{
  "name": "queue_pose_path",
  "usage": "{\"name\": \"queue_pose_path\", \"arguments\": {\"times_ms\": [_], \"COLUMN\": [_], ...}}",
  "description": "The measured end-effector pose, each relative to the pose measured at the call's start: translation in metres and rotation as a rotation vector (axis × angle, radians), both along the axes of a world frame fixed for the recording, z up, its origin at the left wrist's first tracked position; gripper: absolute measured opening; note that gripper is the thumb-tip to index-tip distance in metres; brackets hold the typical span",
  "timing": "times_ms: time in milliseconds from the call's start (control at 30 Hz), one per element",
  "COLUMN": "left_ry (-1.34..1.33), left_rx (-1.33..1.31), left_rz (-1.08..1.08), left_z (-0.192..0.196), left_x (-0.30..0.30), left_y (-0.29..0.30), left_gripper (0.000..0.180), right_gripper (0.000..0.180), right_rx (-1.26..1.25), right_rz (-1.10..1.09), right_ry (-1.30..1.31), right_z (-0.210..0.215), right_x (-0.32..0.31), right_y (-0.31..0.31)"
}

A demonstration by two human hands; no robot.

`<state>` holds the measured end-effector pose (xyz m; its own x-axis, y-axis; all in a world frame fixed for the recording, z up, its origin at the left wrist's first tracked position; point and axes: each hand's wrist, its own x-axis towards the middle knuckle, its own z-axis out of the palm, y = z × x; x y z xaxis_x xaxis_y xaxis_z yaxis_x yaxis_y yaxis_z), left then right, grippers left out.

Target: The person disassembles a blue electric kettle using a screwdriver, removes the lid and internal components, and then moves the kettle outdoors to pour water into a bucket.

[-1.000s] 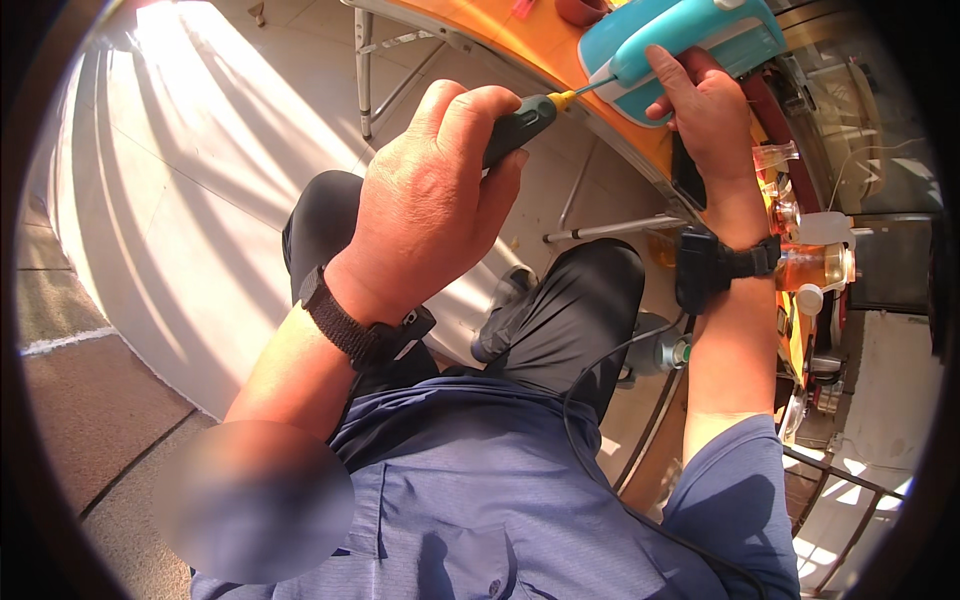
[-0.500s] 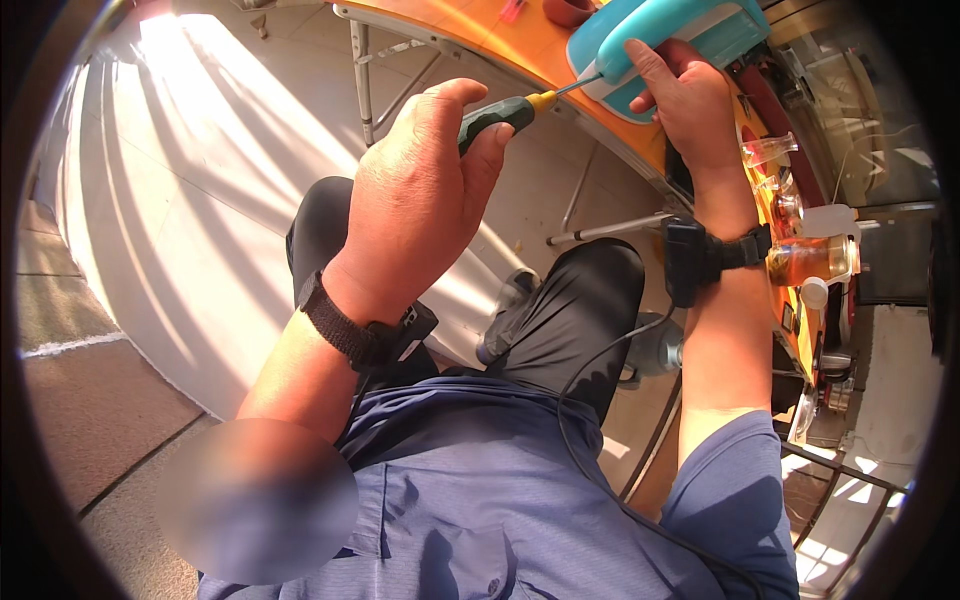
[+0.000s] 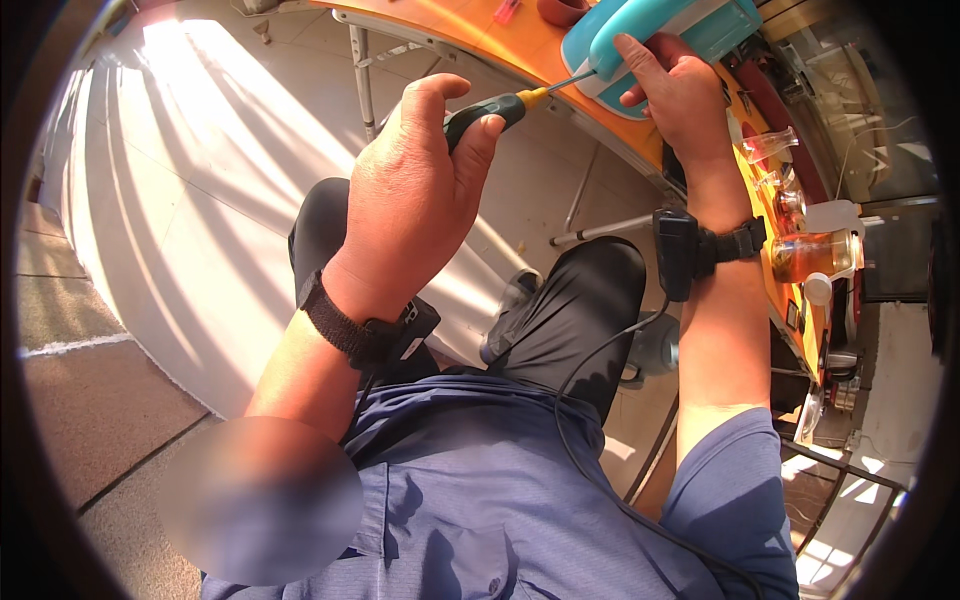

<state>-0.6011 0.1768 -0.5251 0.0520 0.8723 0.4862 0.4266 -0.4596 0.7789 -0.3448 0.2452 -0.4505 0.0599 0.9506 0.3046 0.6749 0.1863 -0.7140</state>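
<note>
Turquoise plastic formed the housing of the appliance (image 3: 650,30) that stood on the orange table (image 3: 500,35) at the upper centre of the frame, tilted over the table's near edge. The right hand (image 3: 680,85) was clasped against the lower side of this housing, thumb up along its rim. The left hand (image 3: 420,190) was clenched around the dark green handle of the screwdriver (image 3: 510,103), left of the appliance at upper centre. The yellow collar and metal shaft of the screwdriver pointed up and right, and the tip met the housing just beside the right thumb. Both wrists carried black straps. A glass jar (image 3: 810,255) of amber liquid stood on the table at the right of the frame, near the right wrist
</note>
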Motion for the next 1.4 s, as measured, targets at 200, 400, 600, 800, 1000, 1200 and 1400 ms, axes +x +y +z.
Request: {"name": "queue_pose_path", "arguments": {"times_ms": [200, 400, 600, 800, 1000, 1200, 1400], "left_ry": [0.091, 0.085, 0.05, 0.138, 0.13, 0.071, 0.082], "left_rx": [0.199, -0.054, -0.25, 0.054, 0.025, -0.154, 0.072], "left_rz": [-0.019, 0.024, 0.006, -0.053, -0.086, -0.121, -0.133], "left_z": [0.002, 0.017, 0.02, 0.015, 0.014, 0.017, 0.011], "left_x": [-0.005, -0.005, -0.004, -0.008, -0.011, -0.006, -0.005], "left_y": [0.001, -0.005, 0.0, -0.008, -0.012, -0.018, -0.017], "left_gripper": [0.039, 0.033, 0.032, 0.035, 0.039, 0.037, 0.036], "right_gripper": [0.035, 0.036, 0.037, 0.022, 0.016, 0.031, 0.032], "right_rx": [0.029, -0.516, -0.537, -0.47, -0.482, -0.477, -0.416], "right_rz": [-0.104, 0.244, 0.562, 0.514, 0.524, 0.532, 0.546], "right_ry": [0.428, 1.098, 1.474, 1.565, 1.613, 1.606, 1.6], "right_z": [-0.04, -0.079, -0.096, -0.105, -0.107, -0.099, -0.112], "right_x": [-0.006, -0.057, -0.075, -0.083, -0.084, -0.079, -0.083], "right_y": [-0.028, -0.055, -0.053, -0.055, -0.053, -0.058, -0.052]}}
